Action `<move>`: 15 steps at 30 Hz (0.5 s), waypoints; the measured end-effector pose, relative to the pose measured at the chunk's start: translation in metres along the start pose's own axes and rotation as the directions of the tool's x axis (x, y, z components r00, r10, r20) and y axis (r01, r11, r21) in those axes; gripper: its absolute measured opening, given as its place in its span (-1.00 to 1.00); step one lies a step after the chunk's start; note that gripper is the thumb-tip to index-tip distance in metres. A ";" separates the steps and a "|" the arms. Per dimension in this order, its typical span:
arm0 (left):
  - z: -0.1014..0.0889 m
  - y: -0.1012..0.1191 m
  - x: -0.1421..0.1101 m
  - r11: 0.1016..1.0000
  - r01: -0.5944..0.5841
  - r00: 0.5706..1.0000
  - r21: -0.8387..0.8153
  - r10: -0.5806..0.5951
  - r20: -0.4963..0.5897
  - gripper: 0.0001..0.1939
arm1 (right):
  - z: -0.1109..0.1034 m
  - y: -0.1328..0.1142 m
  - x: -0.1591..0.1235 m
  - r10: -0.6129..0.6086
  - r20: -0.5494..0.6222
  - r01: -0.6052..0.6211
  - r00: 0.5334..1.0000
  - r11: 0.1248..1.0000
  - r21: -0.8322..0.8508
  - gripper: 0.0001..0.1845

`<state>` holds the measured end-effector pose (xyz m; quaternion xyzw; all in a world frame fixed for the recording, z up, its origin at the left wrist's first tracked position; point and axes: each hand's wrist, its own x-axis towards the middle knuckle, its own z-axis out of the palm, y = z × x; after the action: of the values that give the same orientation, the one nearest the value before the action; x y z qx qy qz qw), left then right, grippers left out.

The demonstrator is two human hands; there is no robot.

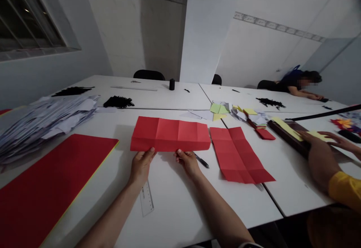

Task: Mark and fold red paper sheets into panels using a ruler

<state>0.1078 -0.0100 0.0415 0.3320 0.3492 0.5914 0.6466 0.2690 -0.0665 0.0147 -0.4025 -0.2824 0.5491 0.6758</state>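
Between my two hands is a sheet of red paper (170,133), creased into several panels and held along its near edge. My left hand (142,163) pinches that edge left of the middle, thumb on top. With thumb and fingers, my right hand (187,161) grips the same edge farther right. Under my left wrist a clear ruler (147,201) lies on the table. A black pen (201,160) rests just beyond my right hand. To the right, a second creased red sheet (239,155) lies unfolded on the table.
A large red sheet stack (62,180) with a yellow edge lies left, before a heap of white papers (47,124). Small colored papers (220,108) sit behind the second sheet. At right, a co-worker's hands (321,146) work at a dark paper cutter (293,140). A black thread spool (172,84) stands behind.
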 end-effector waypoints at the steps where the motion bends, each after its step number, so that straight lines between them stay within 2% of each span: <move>1: -0.001 0.002 0.003 1.000 -0.007 1.000 0.000 0.007 -0.003 -0.54 | -0.002 -0.002 0.002 0.000 -0.024 0.000 1.000 1.000 0.026 -0.65; 8: -0.012 0.012 0.021 1.000 -0.029 0.999 -0.001 0.029 -0.026 -0.57 | -0.018 -0.017 0.018 -0.088 -0.185 0.112 0.979 0.986 0.127 -0.55; 13: -0.011 0.029 0.023 0.999 -0.003 1.000 0.042 0.004 -0.023 -0.60 | -0.025 -0.023 0.029 -0.136 -0.232 0.171 0.963 0.975 0.139 -0.53; 15: -0.016 0.038 0.025 0.993 -0.035 0.998 0.112 0.041 -0.052 -0.61 | -0.028 -0.027 0.031 -0.143 -0.244 0.181 0.959 0.973 0.142 -0.55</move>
<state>0.0751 0.0184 0.0637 0.3576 0.3925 0.5921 0.6062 0.3129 -0.0445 0.0214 -0.3829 -0.1878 0.4620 0.7776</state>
